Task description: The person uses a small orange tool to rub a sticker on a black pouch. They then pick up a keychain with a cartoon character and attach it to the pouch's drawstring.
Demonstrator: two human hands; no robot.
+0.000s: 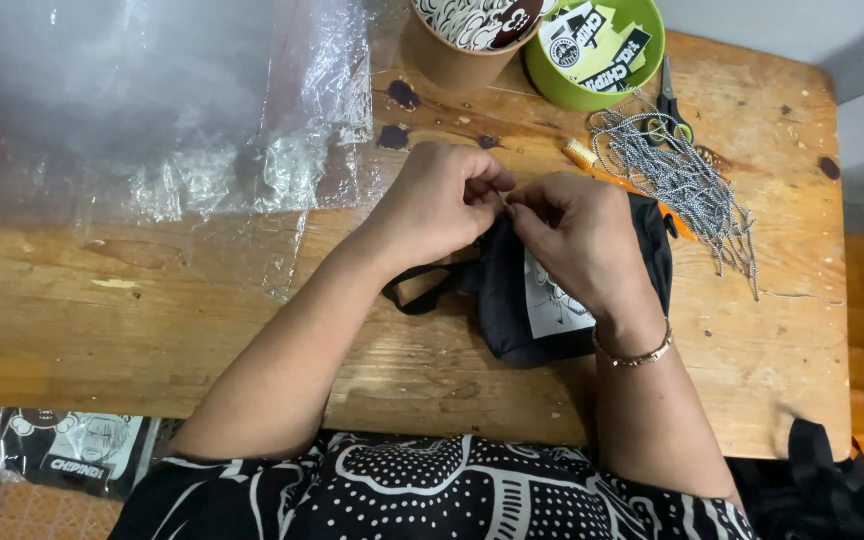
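Observation:
A small black fabric pouch (pixel 507 300) with a white printed patch and a black strap lies on the wooden table (pixel 152 320). My left hand (pixel 437 205) and my right hand (pixel 577 235) are both closed over its top edge, fingertips pinched together where the two hands meet. What they pinch there is too small to tell. My right wrist wears a thin gold bracelet (pixel 637 352).
A stack of clear plastic bags (pixel 152 110) covers the table's far left. At the back stand a brown paper cup (pixel 467 35) and a green bowl (pixel 602 50) of printed tags. Scissors (pixel 670 105), a bundle of speckled cords (pixel 677 175) and an orange tool lie right of my hands.

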